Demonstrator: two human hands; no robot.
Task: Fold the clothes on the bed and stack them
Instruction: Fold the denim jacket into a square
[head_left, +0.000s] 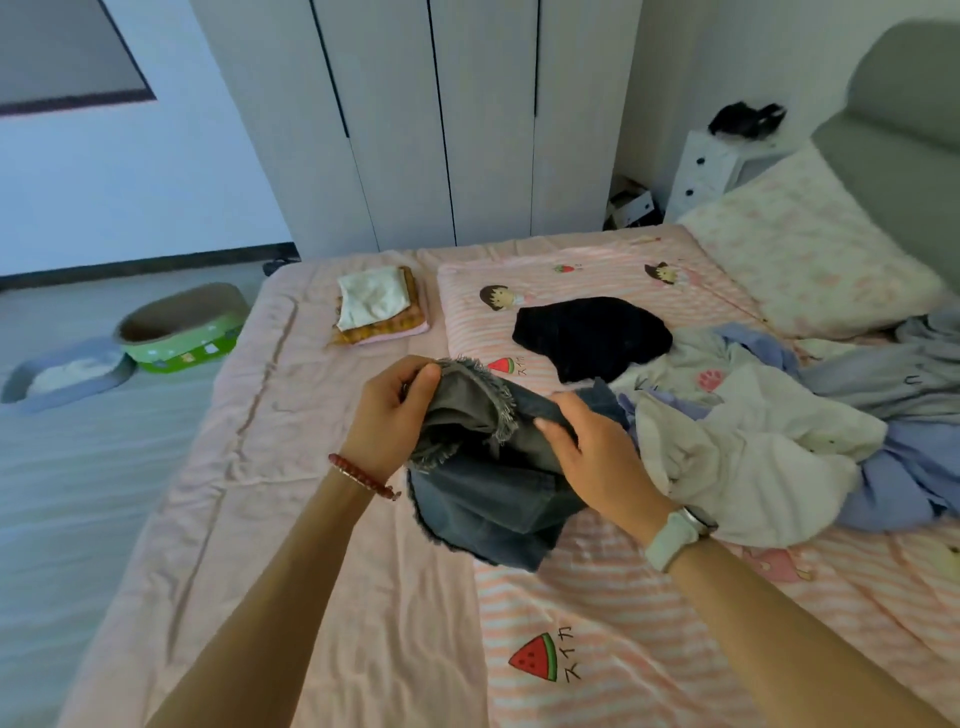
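A grey-blue denim garment with frayed hems (488, 499) hangs crumpled above the pink bed (291, 467). My left hand (392, 415) grips one frayed hem at its upper left. My right hand (597, 457) grips the denim on its right side. A small stack of folded clothes (376, 306), white on top of a yellow checked piece, lies at the far side of the bed. A black garment (592, 335) lies flat on the striped quilt. An unfolded heap of white, lilac and grey clothes (769, 431) sits to the right.
A pillow (800, 249) and grey headboard (914, 124) are at the far right. White wardrobe doors (441, 114) stand beyond the bed. On the floor at left are a green cardboard tray (182, 327) and a grey basin (62, 374). A white drawer unit (711, 171) stands beside the bed.
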